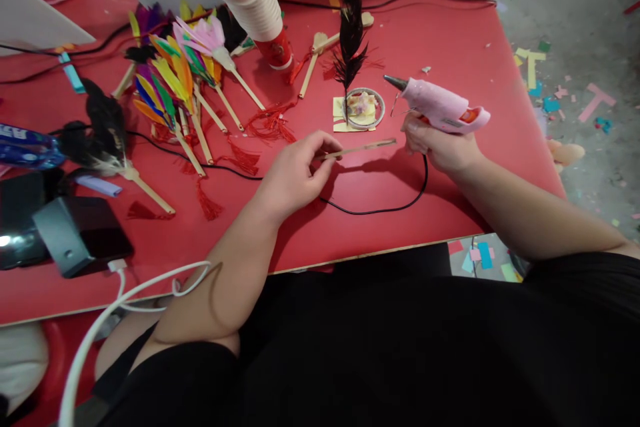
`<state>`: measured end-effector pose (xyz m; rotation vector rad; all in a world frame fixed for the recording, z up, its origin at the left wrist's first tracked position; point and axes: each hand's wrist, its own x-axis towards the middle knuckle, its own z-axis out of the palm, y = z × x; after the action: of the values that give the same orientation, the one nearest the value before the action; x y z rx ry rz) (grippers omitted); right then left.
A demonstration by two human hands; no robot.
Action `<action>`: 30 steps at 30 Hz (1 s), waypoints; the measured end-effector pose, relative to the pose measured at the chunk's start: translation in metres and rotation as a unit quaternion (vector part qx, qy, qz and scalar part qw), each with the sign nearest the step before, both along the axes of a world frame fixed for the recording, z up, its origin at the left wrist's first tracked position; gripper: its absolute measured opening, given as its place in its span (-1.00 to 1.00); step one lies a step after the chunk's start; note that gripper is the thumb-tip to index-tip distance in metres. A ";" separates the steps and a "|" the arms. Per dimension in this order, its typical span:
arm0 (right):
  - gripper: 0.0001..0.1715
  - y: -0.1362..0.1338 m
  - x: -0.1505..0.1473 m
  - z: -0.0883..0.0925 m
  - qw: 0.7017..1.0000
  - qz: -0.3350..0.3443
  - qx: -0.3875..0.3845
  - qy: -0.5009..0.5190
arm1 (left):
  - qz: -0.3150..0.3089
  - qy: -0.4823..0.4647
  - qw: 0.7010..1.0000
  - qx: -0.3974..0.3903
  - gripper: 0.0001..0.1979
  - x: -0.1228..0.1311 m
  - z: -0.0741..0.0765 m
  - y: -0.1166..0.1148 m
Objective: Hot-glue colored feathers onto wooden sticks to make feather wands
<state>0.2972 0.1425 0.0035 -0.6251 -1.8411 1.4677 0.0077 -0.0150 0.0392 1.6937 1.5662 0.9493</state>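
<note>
Left hand (300, 177): fingers pinching a thin, flat, pale wooden stick (375, 145) near one end, thumb below. Stick held above the red-topped desk (435, 33), its free end pointing right, close to the other hand but apart from it.

Right hand (435, 140): fingers wrapped around the handle of a pale pink plastic glue gun (440, 105) with a dark metal nozzle, which points left and away from the wearer. Thin black cord (370, 212) loops below, between the hands.

Just beyond the stick: a small round dish with a pale rim (383, 109), lumpy matter inside, over pale yellow paper (339, 125). A long black feather (351, 33) has its quill end overlapping the dish's left side. Farther back, two pale wooden sticks with lobed heads (311, 73), near a tall stack of red and white paper cups (260, 13).

Left part of desk: a cluster of multicoloured feather pieces on wooden handles (201, 133), with red thread tassels (243, 159); a black-feathered one (150, 190) lies nearer.
</note>
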 end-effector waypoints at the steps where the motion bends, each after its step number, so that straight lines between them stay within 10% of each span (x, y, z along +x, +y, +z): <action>1: -0.39 -0.002 -0.001 0.002 0.999 -0.022 -0.020 0.022 | 0.009 -0.010 1.000 -0.007 -0.88 -0.001 0.002 0.001; 14: -0.46 -0.001 -0.002 -0.001 0.998 -0.067 -0.017 -0.004 | 0.039 -0.168 0.982 -0.080 -0.58 -0.026 0.010 0.008; 21: -0.56 -0.002 -0.006 0.002 0.999 -0.050 -0.008 -0.011 | 0.099 -0.275 0.956 0.003 -0.45 -0.013 -0.006 0.016; 30: -0.36 0.005 0.004 -0.006 0.995 0.095 0.021 -0.003 | 0.178 -0.413 0.892 -0.055 -0.58 -0.001 -0.005 0.022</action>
<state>0.3014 0.1474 -0.0025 -0.4440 -1.9742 1.5448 0.0063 0.0073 0.0346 0.7295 1.2907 1.4768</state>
